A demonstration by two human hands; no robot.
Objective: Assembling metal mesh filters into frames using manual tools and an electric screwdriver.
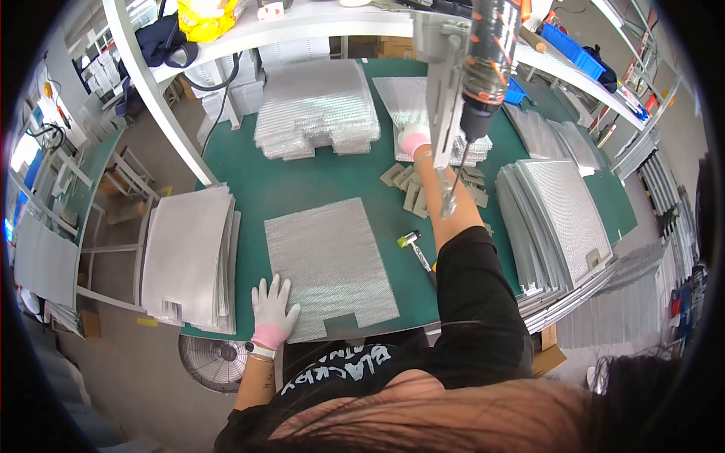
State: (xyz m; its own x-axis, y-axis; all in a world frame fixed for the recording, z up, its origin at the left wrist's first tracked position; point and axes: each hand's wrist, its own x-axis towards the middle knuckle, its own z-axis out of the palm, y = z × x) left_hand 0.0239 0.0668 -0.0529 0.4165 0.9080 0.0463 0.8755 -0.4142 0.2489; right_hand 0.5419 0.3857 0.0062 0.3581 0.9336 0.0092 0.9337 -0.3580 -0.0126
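Note:
A silver textured metal sheet [328, 260] with a notch in its near edge lies flat in front of me. My left hand [273, 308], in a white glove with a pink cuff, rests open at the sheet's near left edge, fingers spread. Stretched far forward, my right hand [413, 137] wears a matching glove and reaches a stack of similar sheets [400, 92] at the back. Its fingers blend into the bright sheets, so their grip cannot be made out. A power driver [485, 60] hangs beside a metal bracket [440, 83] over my right forearm, hiding part of that stack.
Several small beige plates [414, 198] and a mallet [410, 239] with a yellow-green head lie on the green table [249, 174]. Sheet stacks stand at left [187, 253], back [317, 102] and right [563, 219]. A white shelf [317, 26] spans the back; a floor fan [215, 364] stands below.

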